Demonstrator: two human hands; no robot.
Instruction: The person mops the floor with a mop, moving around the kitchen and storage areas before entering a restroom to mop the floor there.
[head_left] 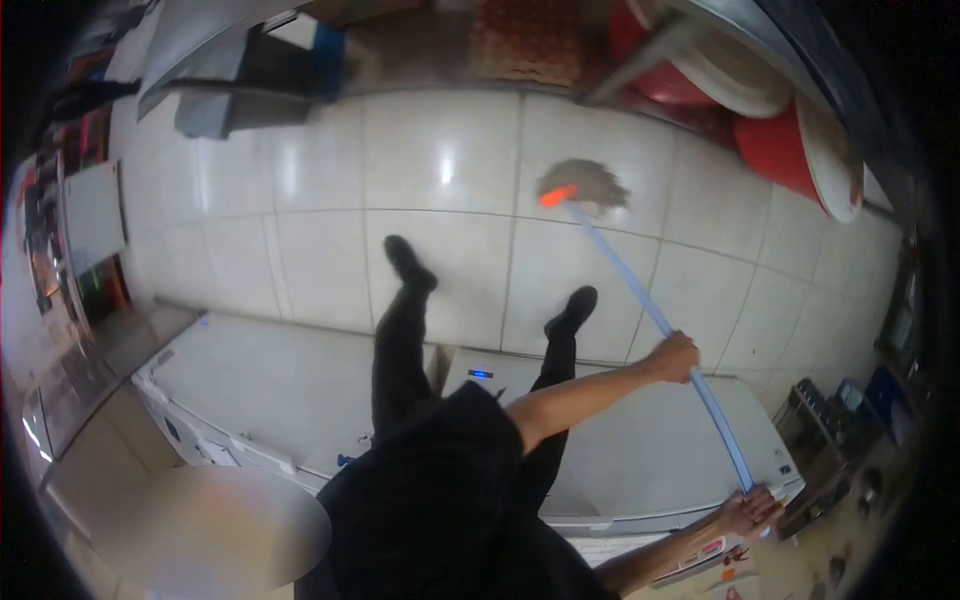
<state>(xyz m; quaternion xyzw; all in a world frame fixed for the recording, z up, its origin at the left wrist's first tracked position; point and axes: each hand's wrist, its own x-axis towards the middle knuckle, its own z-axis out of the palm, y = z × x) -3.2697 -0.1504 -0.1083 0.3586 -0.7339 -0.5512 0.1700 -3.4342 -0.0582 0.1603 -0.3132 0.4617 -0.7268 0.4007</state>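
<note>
A mop with a long pale-blue handle (pixel 628 275) slants across the right half of the view. Its orange socket (pixel 558 195) and grey-brown strands (pixel 592 184) lie against the tiled floor. My left hand (pixel 672 357) is wrapped round the middle of the handle, with that arm stretched out. Further up, close to the handle's end, my right hand (pixel 750 511) is closed on it too. My dark shoes (pixel 572 309) stand apart on the tiles, short of the mop head.
White chest freezers (pixel 270 385) stand close by my legs. Red tubs with pale rims (pixel 790 155) line the upper right. A grey bin (pixel 215 100) stands at the upper left, and a patterned red crate or mat (pixel 527 40) lies at the top. Light tiles (pixel 440 150) cover the floor.
</note>
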